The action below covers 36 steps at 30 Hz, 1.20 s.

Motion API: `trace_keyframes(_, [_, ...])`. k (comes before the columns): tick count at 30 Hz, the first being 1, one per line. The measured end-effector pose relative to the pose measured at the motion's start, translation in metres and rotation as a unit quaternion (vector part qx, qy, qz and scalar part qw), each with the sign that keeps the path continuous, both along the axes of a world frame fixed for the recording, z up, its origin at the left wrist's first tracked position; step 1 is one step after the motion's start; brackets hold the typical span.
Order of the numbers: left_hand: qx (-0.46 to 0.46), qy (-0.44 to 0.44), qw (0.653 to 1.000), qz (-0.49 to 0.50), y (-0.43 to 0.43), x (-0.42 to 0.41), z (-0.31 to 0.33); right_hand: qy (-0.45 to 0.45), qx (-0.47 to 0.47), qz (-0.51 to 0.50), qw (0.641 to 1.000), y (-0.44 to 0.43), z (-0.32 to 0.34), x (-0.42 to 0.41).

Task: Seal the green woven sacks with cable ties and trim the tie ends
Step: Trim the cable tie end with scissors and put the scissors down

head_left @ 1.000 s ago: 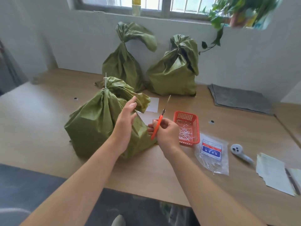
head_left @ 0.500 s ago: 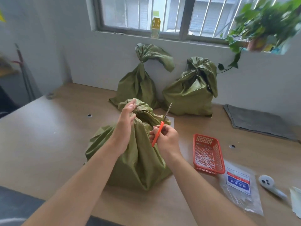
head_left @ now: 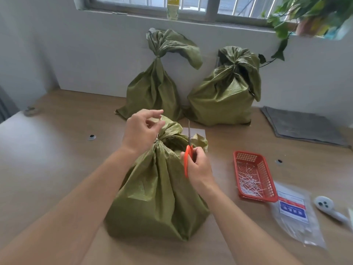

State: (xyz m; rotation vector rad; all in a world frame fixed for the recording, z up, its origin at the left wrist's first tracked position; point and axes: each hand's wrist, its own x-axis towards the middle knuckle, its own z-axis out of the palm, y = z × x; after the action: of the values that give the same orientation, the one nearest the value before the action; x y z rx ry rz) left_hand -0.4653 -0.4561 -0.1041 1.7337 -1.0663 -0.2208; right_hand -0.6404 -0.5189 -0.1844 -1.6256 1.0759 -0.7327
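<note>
A green woven sack (head_left: 158, 190) stands on the table in front of me, its neck gathered and bound by a white cable tie (head_left: 157, 136). My left hand (head_left: 142, 131) is above the neck and pinches the tie's free end between thumb and fingertips. My right hand (head_left: 198, 167) grips orange-handled scissors (head_left: 188, 155), blades pointing up, just right of the neck. Two more tied green sacks lean on the back wall, one (head_left: 152, 88) on the left, the other (head_left: 223, 92) on the right.
An orange basket (head_left: 267, 196) with several white tie offcuts sits right of the sack. Beside it lie a clear bag of cable ties (head_left: 298, 219) and a white device (head_left: 328, 207). A grey cloth (head_left: 305, 127) lies at the back right. A plant (head_left: 305, 14) hangs from the windowsill.
The sack now stands closer and more upright in front of me. My left hand has moved from the sack's side up to the neck and taken the tie end. The scissors stay in my right hand.
</note>
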Motion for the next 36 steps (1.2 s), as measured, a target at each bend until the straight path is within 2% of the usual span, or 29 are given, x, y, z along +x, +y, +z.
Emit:
trace_keyframes(3, [0.027, -0.085, 0.996, 0.007, -0.011, 0.013, 0.002, 0.049, -0.011, 0.042, 0.998, -0.013, -0.005, -0.010])
trace_keyframes(5, [0.034, -0.104, 0.994, 0.011, -0.014, 0.019, 0.002, 0.085, -0.042, 0.079, 0.992, -0.020, -0.007, -0.018])
trace_keyframes(8, [0.036, -0.080, 0.996, 0.009, -0.015, 0.025, 0.003, 0.143, -0.143, 0.134, 0.970, -0.025, -0.005, -0.024])
trace_keyframes(11, [0.038, -0.046, 0.998, -0.023, -0.014, 0.029, 0.003, 0.217, -0.237, 0.186, 0.929, -0.029, 0.006, -0.020])
trace_keyframes(15, [0.016, -0.031, 0.999, -0.040, -0.014, 0.030, 0.003, 0.284, -0.290, 0.210, 0.889, -0.033, 0.022, -0.014])
trace_keyframes(25, [-0.005, -0.008, 0.997, -0.079, -0.013, 0.025, 0.004, 0.289, -0.303, 0.185, 0.889, -0.030, 0.035, -0.005])
trace_keyframes(36, [-0.017, -0.015, 0.994, -0.104, -0.016, 0.025, 0.005, 0.298, -0.353, 0.165, 0.871, -0.030, 0.045, 0.002])
